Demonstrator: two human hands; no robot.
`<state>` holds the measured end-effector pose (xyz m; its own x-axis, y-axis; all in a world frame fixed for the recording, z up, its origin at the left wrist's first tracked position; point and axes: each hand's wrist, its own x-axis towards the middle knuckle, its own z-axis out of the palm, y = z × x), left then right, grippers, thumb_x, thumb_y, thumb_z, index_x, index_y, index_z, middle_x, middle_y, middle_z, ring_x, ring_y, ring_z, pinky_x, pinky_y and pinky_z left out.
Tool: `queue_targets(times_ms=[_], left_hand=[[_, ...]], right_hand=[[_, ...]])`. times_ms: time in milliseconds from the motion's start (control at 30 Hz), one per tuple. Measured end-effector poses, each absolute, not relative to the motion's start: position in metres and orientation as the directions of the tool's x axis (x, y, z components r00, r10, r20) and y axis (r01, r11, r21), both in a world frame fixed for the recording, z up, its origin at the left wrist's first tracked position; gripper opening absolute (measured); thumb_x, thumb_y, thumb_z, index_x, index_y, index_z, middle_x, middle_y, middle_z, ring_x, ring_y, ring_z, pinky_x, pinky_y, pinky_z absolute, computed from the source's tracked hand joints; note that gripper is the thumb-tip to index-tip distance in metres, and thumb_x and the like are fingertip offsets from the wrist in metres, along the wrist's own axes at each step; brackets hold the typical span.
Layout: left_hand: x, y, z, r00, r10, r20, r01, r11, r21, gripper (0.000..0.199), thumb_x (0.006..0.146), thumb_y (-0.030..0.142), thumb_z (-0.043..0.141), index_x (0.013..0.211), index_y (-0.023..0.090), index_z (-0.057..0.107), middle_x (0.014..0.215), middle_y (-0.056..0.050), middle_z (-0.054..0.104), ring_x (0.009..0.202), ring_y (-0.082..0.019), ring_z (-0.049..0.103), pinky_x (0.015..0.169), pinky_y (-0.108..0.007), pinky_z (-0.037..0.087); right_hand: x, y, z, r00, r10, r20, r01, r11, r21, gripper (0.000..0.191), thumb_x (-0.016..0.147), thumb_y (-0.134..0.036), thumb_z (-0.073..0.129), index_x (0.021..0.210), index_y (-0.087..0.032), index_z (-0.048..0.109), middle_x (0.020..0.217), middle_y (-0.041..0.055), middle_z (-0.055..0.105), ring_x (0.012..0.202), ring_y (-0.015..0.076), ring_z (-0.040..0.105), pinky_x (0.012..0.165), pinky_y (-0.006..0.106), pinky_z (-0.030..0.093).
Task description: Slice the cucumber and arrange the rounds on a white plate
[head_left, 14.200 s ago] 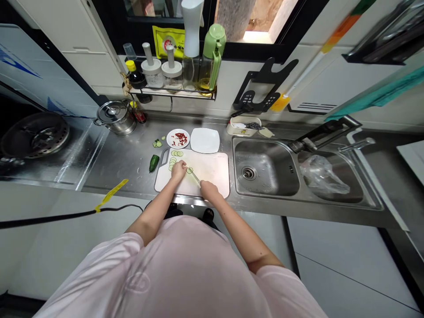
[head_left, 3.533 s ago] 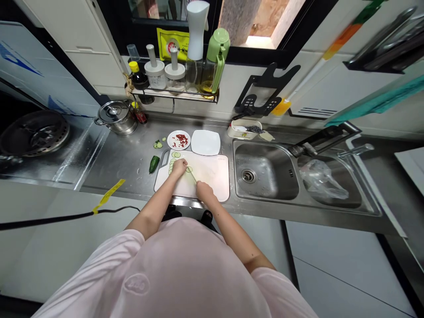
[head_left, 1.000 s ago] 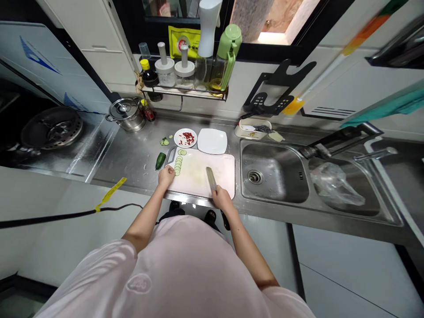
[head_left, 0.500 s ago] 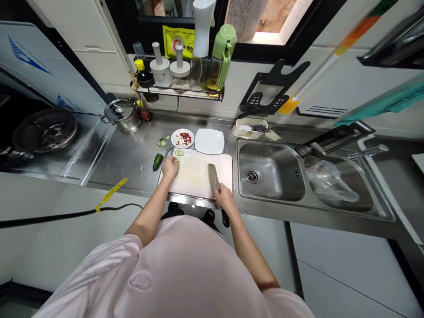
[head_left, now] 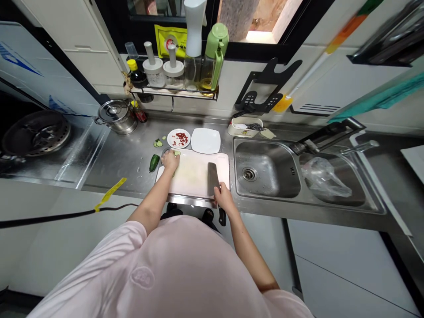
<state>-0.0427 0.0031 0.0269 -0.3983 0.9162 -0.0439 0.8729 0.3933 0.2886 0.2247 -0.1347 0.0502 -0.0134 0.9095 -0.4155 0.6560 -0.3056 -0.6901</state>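
Observation:
My right hand grips a cleaver by its black handle, blade pointing away from me over the right part of the white cutting board. At the board's far left corner, my left hand is closed over thin cucumber slices, its fingertips partly hidden. One pale green slice shows just beyond the fingers, and another peeks out below the hand. Left of the board lies a dark green cucumber piece. Several small cucumber bits sit on the counter behind it.
Behind the board stand a plate of chopped red pieces and a white square plate. The double sink is at the right, with a plastic bag in it. A lidded pot and a wok are leftward.
My left hand has shifted forward over the slices at the board's far left corner. The cleaver stays in my right hand, its blade slightly turned. The whole view has drifted a little.

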Motion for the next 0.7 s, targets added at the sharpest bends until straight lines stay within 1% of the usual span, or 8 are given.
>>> queue_targets(times_ms=[67, 200, 400, 567, 700], left_hand=[[-0.042, 0.004, 0.026, -0.402, 0.914, -0.053, 0.87, 0.399, 0.289, 0.033, 0.083, 0.04, 0.053, 0.108, 0.019, 0.059, 0.11, -0.014, 0.058, 0.107, -0.029, 0.052, 0.089, -0.039, 0.038], [-0.043, 0.006, 0.021, -0.423, 0.904, -0.053, 0.854, 0.418, 0.31, 0.029, 0.081, 0.035, 0.056, 0.106, 0.021, 0.058, 0.111, -0.013, 0.057, 0.109, -0.028, 0.051, 0.088, -0.038, 0.039], [-0.044, 0.01, 0.018, -0.43, 0.902, -0.035, 0.833, 0.412, 0.37, 0.024, 0.078, 0.026, 0.057, 0.101, 0.021, 0.059, 0.11, -0.011, 0.058, 0.106, -0.025, 0.053, 0.086, -0.033, 0.04], [-0.043, 0.014, 0.022, -0.435, 0.897, -0.078, 0.785, 0.42, 0.455, 0.021, 0.079, 0.019, 0.052, 0.098, 0.022, 0.06, 0.099, -0.007, 0.065, 0.093, -0.02, 0.058, 0.079, -0.03, 0.041], [-0.041, 0.017, 0.023, -0.427, 0.894, -0.133, 0.719, 0.425, 0.55, 0.021, 0.079, 0.019, 0.051, 0.096, 0.021, 0.062, 0.091, -0.003, 0.068, 0.085, -0.016, 0.06, 0.076, -0.026, 0.042]], right_hand=[[0.225, -0.135, 0.05, -0.009, 0.916, -0.4, 0.661, -0.295, -0.69, 0.025, 0.089, -0.032, 0.036, 0.109, -0.02, 0.046, 0.058, -0.0046, 0.058, 0.049, 0.014, 0.056, 0.056, 0.023, 0.04], [0.225, -0.136, 0.05, -0.005, 0.928, -0.373, 0.651, -0.28, -0.705, 0.028, 0.087, -0.033, 0.04, 0.11, -0.021, 0.048, 0.069, -0.0014, 0.063, 0.057, 0.0141, 0.057, 0.058, 0.023, 0.04], [0.226, -0.137, 0.05, -0.033, 0.938, -0.344, 0.665, -0.236, -0.708, 0.029, 0.084, -0.034, 0.045, 0.11, -0.02, 0.048, 0.079, 0.0017, 0.065, 0.066, 0.0151, 0.059, 0.062, 0.023, 0.04], [0.226, -0.138, 0.052, -0.034, 0.935, -0.354, 0.693, -0.233, -0.682, 0.03, 0.085, -0.03, 0.044, 0.113, -0.02, 0.047, 0.084, 0.003, 0.065, 0.073, 0.0157, 0.06, 0.065, 0.023, 0.04], [0.224, -0.14, 0.058, -0.051, 0.933, -0.356, 0.725, -0.211, -0.656, 0.032, 0.086, -0.028, 0.044, 0.116, -0.019, 0.046, 0.085, 0.0035, 0.066, 0.078, 0.0165, 0.06, 0.068, 0.023, 0.039]])
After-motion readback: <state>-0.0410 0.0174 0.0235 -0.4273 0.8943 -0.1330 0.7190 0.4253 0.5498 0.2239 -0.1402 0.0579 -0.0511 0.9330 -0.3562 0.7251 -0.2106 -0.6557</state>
